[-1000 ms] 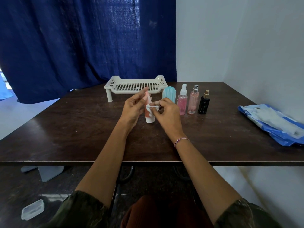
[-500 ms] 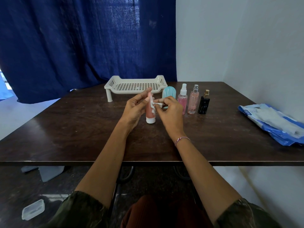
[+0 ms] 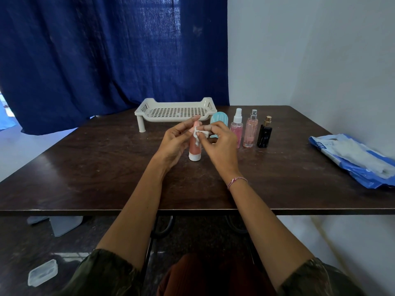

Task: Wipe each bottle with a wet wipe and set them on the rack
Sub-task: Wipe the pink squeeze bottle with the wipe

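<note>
Pink tube [image 3: 195,148] stands cap-down on table [image 3: 106,167], its top gripped by left hand [image 3: 174,144]. Right hand [image 3: 221,146] fingers pinch wet wipe [image 3: 197,136] against the tube's upper side.

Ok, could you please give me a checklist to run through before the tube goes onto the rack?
1. Left hand holds the pink tube: ok.
2. Right hand pinches the wet wipe against the tube: ok.
3. Tube wiped all round: cannot tell.
4. Rack has room for it: ok.
5. White-capped spray bottle beside the right hand stands upright: ok.
</note>
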